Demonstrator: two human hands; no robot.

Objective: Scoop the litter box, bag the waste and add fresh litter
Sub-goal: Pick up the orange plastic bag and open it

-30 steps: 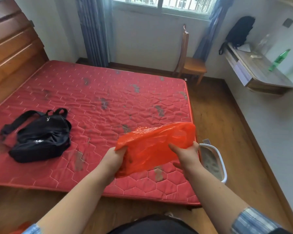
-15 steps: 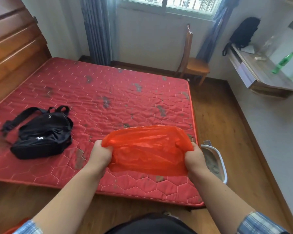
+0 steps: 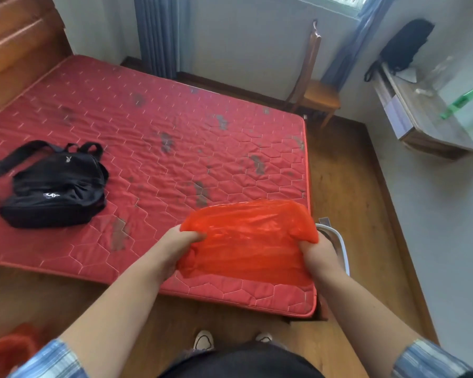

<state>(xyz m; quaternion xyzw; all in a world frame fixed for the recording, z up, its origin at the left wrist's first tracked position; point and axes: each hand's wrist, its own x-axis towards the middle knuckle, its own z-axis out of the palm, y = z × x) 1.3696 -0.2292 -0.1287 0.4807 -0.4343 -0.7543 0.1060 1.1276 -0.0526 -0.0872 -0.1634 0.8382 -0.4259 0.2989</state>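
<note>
Black backpack lies on red mattress; wooden chair by wall; green bottle on shelf.

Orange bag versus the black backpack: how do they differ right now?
The orange bag is thin, translucent plastic; the black backpack is opaque fabric with straps. The orange bag is held up, stretched between the left hand and right hand; the black backpack lies untouched on the red mattress. Both are soft and slack.
</note>
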